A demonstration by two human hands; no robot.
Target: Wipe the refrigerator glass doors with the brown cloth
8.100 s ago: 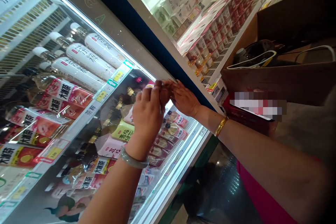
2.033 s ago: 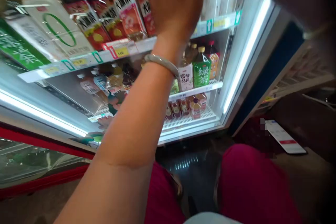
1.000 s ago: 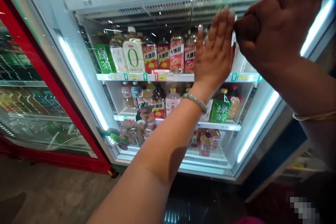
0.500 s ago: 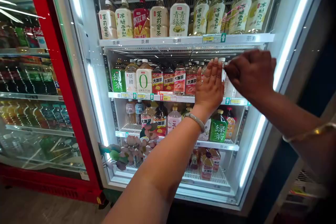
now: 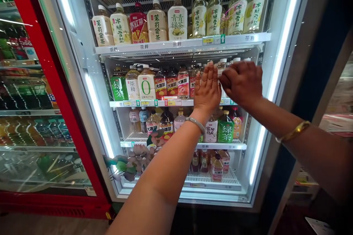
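Note:
A glass door fronts a lit drinks cooler, with its shelves of bottles behind. My left hand [image 5: 207,90] is raised with its palm turned to the glass, its fingers straight and pointing up. A pale bangle [image 5: 196,125] circles that wrist. Just to its right is my right hand [image 5: 242,82], its fingers curled in and its fingertips close beside the left fingers. Whatever those curled fingers may hold is hidden. On the right wrist is a gold-coloured bangle [image 5: 296,130]. Behind the hands, the middle shelf [image 5: 138,103] carries bottled teas, partly covered by both hands.
Large tea bottles [image 5: 177,20] line the upper shelf. A green-labelled bottle [image 5: 225,128] stands on the shelf below the hands. Grey-pink flowers [image 5: 138,158] show at the lower left of the glass. To the left is a red-framed cooler [image 5: 55,117] with more drinks.
The view has shifted, so the cooler appears further left. My right hand has moved left and its fingers stay curled. My left hand keeps its flat pose before the same shelf.

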